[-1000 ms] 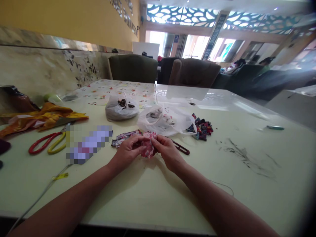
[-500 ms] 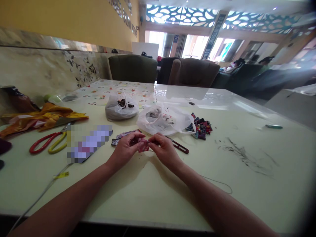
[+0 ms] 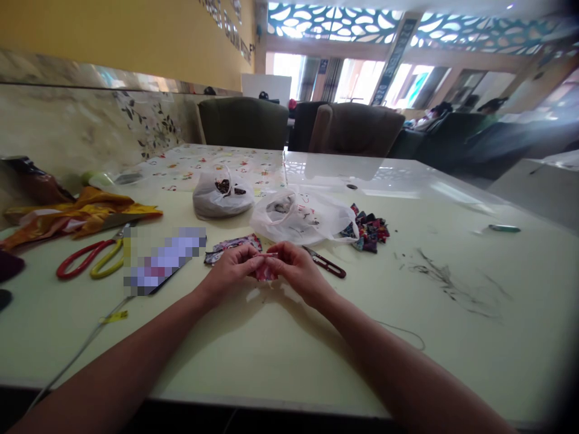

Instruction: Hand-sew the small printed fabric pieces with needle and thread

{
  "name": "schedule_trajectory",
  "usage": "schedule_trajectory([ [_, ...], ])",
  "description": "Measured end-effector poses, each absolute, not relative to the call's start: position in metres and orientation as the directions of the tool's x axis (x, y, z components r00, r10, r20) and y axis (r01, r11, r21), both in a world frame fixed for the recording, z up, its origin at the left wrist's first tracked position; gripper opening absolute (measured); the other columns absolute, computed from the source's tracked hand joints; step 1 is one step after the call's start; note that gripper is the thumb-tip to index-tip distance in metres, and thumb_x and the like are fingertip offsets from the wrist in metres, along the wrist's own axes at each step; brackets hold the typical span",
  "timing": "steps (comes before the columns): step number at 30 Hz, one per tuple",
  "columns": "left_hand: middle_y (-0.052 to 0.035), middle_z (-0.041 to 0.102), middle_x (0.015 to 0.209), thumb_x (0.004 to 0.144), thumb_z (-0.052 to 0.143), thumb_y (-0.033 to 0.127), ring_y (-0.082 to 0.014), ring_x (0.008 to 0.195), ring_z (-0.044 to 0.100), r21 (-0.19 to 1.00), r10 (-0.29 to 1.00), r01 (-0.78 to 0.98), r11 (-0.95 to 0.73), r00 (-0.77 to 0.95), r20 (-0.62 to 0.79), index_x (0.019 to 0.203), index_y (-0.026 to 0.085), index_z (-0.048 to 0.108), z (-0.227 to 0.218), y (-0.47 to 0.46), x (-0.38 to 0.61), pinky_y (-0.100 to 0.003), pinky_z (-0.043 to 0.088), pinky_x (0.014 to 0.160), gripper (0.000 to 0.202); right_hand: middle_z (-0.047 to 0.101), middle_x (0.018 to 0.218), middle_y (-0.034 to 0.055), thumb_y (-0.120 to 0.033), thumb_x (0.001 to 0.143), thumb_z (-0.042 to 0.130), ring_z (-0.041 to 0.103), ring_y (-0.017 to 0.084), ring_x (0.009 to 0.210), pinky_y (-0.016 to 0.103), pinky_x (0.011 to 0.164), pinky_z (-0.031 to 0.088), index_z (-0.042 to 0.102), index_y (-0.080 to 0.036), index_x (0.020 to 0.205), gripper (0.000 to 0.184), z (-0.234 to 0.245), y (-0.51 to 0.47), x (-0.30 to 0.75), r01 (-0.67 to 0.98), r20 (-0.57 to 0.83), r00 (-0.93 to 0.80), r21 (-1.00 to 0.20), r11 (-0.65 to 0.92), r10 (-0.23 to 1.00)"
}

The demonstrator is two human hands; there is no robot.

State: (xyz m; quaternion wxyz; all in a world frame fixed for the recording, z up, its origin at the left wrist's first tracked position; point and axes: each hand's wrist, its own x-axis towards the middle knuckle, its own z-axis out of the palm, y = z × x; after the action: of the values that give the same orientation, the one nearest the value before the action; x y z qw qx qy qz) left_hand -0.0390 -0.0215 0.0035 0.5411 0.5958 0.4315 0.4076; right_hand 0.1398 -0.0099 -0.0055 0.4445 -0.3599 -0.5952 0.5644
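Note:
My left hand and my right hand meet over the pale table, both pinched on a small pink patterned fabric piece folded small between the fingertips. Just behind my left hand lies a strip of patterned fabric. Dark red thread snips lie right beside my right hand. A thin thread trails on the table by my right forearm.
Two white plastic bags sit behind my hands, with a heap of dark fabric scraps to their right. Red-and-yellow scissors, yellow cloth and a blurred flat object lie left. Loose threads lie right. Armchairs stand beyond.
The pink fabric piece, open and flat a second ago, is now folded small between my fingertips. Both hands have drawn closer together.

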Motion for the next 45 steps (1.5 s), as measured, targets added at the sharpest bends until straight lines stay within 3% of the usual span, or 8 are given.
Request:
schedule_trajectory([
  [7, -0.0012, 0.067, 0.085, 0.084, 0.067, 0.040, -0.0146, 0.073, 0.065, 0.998, 0.970, -0.053, 0.021, 0.243, -0.008, 0.100, 0.018, 0.060, 0.000, -0.022, -0.036, -0.032, 0.055, 0.076, 0.028, 0.060, 0.059, -0.0023, -0.039, 0.068, 0.080, 0.049, 0.007, 0.048, 0.021, 0.048, 0.038, 0.060, -0.015, 0.071, 0.030, -0.006, -0.010, 0.140, -0.227, -0.069, -0.349, -0.961, -0.156, 0.935],
  [14, -0.0071, 0.053, 0.123, 0.086, 0.066, 0.028, -0.0183, 0.101, 0.062, 0.863, 0.876, 0.224, -0.453, 0.292, 0.384, 0.116, 0.025, 0.061, -0.006, -0.019, -0.041, -0.035, 0.055, 0.088, 0.031, 0.057, 0.053, -0.0046, -0.030, 0.058, 0.088, 0.047, 0.007, 0.044, 0.019, 0.044, 0.036, 0.057, -0.018, 0.077, 0.039, -0.003, -0.003, 0.145, -0.419, -0.238, -0.320, -0.832, -0.363, 0.917],
  [19, -0.0083, 0.058, 0.112, 0.085, 0.067, 0.031, -0.0232, 0.114, 0.056, 0.749, 0.818, 0.332, -0.573, 0.288, 0.498, 0.089, 0.022, 0.072, -0.003, -0.021, -0.039, -0.035, 0.052, 0.093, 0.011, 0.057, 0.055, -0.0042, -0.031, 0.063, 0.085, 0.047, 0.006, 0.045, 0.019, 0.045, 0.037, 0.059, -0.017, 0.082, 0.036, -0.005, -0.010, 0.142, -0.340, -0.266, -0.439, -0.835, -0.432, 0.858],
  [23, -0.0064, 0.068, 0.091, 0.085, 0.066, 0.040, -0.0209, 0.089, 0.064, 0.937, 0.958, 0.210, -0.278, 0.131, 0.255, 0.086, 0.018, 0.071, 0.001, -0.021, -0.040, -0.032, 0.054, 0.075, 0.023, 0.059, 0.059, -0.0025, -0.051, 0.078, 0.070, 0.048, 0.007, 0.046, 0.019, 0.046, 0.037, 0.057, -0.018, 0.082, 0.036, -0.008, -0.014, 0.139, -0.222, -0.159, -0.363, -0.942, -0.251, 0.918],
  [26, -0.0036, 0.068, 0.078, 0.083, 0.067, 0.043, -0.0156, 0.071, 0.061, 0.990, 0.993, 0.106, -0.091, 0.085, 0.082, 0.086, 0.016, 0.071, 0.003, -0.021, -0.040, -0.028, 0.050, 0.068, 0.027, 0.058, 0.063, -0.0037, -0.053, 0.082, 0.064, 0.047, 0.007, 0.048, 0.020, 0.046, 0.037, 0.057, -0.019, 0.082, 0.036, -0.009, -0.013, 0.138, -0.094, -0.010, -0.281, -0.995, -0.038, 0.960],
  [30, -0.0037, 0.069, 0.074, 0.079, 0.071, 0.044, -0.0147, 0.068, 0.060, 0.997, 0.993, 0.063, -0.050, 0.109, 0.043, 0.079, 0.014, 0.071, 0.004, -0.022, -0.037, -0.027, 0.048, 0.067, 0.030, 0.059, 0.067, -0.0031, -0.043, 0.077, 0.071, 0.048, 0.009, 0.054, 0.021, 0.048, 0.037, 0.063, -0.018, 0.087, 0.029, -0.008, -0.010, 0.138, -0.017, 0.050, -0.294, -0.999, 0.047, 0.954],
  [35, -0.0053, 0.072, 0.079, 0.073, 0.076, 0.045, -0.0156, 0.070, 0.062, 0.999, 0.993, 0.045, 0.006, 0.114, -0.011, 0.083, 0.014, 0.073, 0.003, -0.022, -0.035, -0.028, 0.050, 0.069, 0.033, 0.053, 0.058, -0.0043, -0.033, 0.075, 0.069, 0.044, 0.009, 0.054, 0.023, 0.052, 0.034, 0.058, -0.017, 0.067, 0.021, -0.012, -0.008, 0.138, -0.002, 0.104, -0.260, -0.994, 0.107, 0.960],
  [45, -0.0061, 0.074, 0.089, 0.074, 0.076, 0.047, -0.0190, 0.077, 0.067, 1.000, 0.999, -0.004, 0.002, 0.054, -0.002, 0.089, 0.017, 0.074, 0.001, -0.022, -0.037, -0.030, 0.055, 0.070, 0.034, 0.054, 0.059, -0.0038, -0.026, 0.077, 0.065, 0.045, 0.011, 0.056, 0.026, 0.057, 0.034, 0.058, -0.019, 0.066, 0.015, -0.011, -0.008, 0.140, 0.135, 0.183, -0.203, -0.968, 0.213, 0.962],
])
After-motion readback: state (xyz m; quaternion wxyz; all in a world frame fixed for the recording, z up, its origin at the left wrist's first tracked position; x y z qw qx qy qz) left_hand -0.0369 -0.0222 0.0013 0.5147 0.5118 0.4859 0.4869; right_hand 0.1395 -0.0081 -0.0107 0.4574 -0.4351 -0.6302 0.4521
